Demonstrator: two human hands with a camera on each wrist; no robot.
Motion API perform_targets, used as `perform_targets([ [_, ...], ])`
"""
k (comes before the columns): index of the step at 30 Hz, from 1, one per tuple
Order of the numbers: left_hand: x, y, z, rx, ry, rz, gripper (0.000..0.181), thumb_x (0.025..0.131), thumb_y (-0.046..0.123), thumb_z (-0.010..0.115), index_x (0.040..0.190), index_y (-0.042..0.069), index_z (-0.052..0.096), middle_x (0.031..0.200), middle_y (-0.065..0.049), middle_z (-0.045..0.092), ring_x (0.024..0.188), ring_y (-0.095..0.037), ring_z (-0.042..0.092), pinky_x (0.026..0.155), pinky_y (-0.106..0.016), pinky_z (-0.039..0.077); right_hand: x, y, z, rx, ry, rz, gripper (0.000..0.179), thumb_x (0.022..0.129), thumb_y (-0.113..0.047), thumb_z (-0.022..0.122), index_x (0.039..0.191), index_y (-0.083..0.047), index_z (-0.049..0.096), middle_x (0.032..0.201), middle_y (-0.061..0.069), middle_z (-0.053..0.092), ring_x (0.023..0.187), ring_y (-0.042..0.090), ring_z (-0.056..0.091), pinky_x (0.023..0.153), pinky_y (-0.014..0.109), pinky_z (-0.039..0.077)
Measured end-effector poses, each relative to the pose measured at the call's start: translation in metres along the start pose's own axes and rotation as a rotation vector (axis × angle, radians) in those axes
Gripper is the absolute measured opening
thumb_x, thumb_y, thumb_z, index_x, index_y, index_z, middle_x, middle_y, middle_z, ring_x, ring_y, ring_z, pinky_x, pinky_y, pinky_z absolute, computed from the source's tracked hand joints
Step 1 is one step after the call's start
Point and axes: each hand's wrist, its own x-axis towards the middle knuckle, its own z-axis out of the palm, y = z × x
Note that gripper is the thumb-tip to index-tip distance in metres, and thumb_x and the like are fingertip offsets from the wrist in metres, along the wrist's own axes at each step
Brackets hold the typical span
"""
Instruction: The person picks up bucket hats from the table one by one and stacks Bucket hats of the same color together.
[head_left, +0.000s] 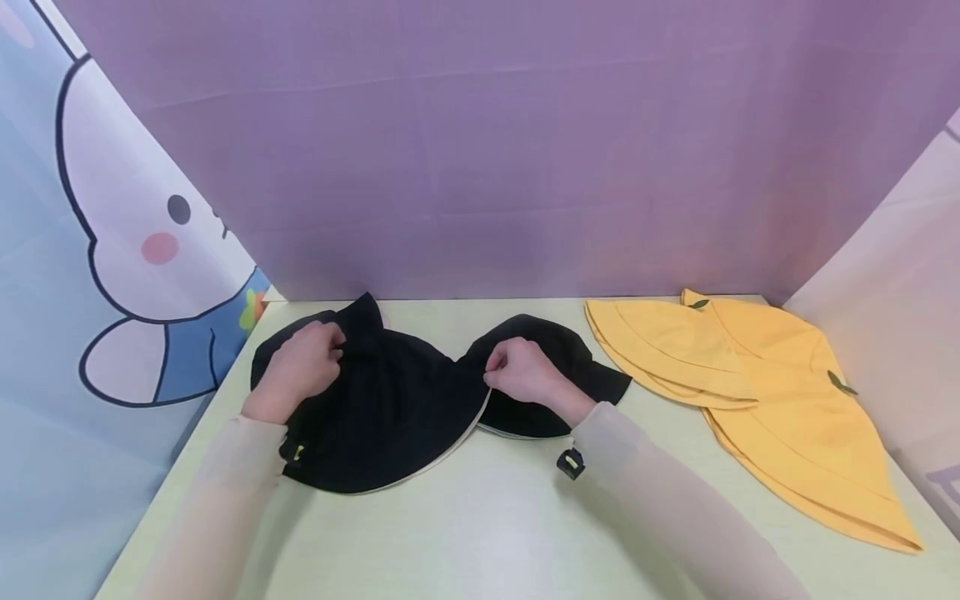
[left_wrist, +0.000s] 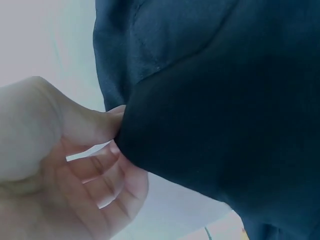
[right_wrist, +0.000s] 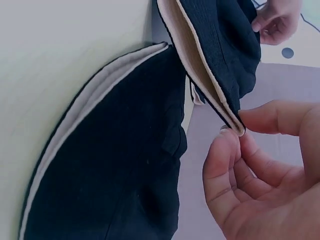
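Observation:
A black bucket hat (head_left: 390, 408) with a pale-edged brim is spread between both hands on the left of the table. My left hand (head_left: 303, 367) pinches its dark cloth, and the left wrist view shows the thumb (left_wrist: 95, 125) pressed on the fabric's edge. With thumb and fingertips, my right hand (head_left: 525, 371) holds the brim's right-hand tip. The right wrist view shows the cream lining (right_wrist: 200, 60) between the folded brim layers. A second black hat (head_left: 528, 417) lies folded on the table beneath the right hand, partly covered by it.
Two yellow hats lie folded at the right, one (head_left: 667, 342) overlapping the other (head_left: 810, 417), each with a green leaf detail. A purple cloth (head_left: 480, 150) rises behind the pale table (head_left: 465, 550); a cartoon-printed cloth (head_left: 45, 333) hangs at the left.

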Motion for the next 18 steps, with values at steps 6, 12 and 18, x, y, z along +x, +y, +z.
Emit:
perform_targets([
  [6,0.018,0.009,0.012,-0.023,0.038,0.032,0.020,0.097,0.003,0.055,0.115,-0.004,0.063,0.111,-0.022,0.059,0.096,-0.037,0.054,0.091,-0.058,0.047,-0.005,0.007,-0.003,-0.039,0.019,0.026,0.004,0.084,-0.012,0.074,0.082,-0.010,0.071,0.078,-0.003,0.068,0.071,0.015,0.061,0.070,0.032,0.052],
  [12,0.032,0.012,0.029,-0.026,0.040,0.059,0.018,0.098,0.005,0.055,0.111,-0.002,0.065,0.111,-0.021,0.060,0.096,-0.036,0.057,0.087,-0.057,0.048,-0.008,0.016,-0.001,-0.053,-0.004,0.073,0.004,0.085,-0.011,0.074,0.082,-0.010,0.071,0.077,-0.002,0.066,0.070,0.017,0.060,0.069,0.032,0.051],
  [18,0.045,0.010,0.040,-0.022,0.016,0.061,0.016,0.097,0.005,0.058,0.108,-0.002,0.066,0.108,-0.020,0.062,0.091,-0.036,0.058,0.085,-0.055,0.049,-0.006,0.020,0.001,-0.066,-0.025,0.101,0.006,0.085,-0.010,0.072,0.080,-0.011,0.070,0.077,-0.002,0.065,0.071,0.018,0.060,0.070,0.033,0.050],
])
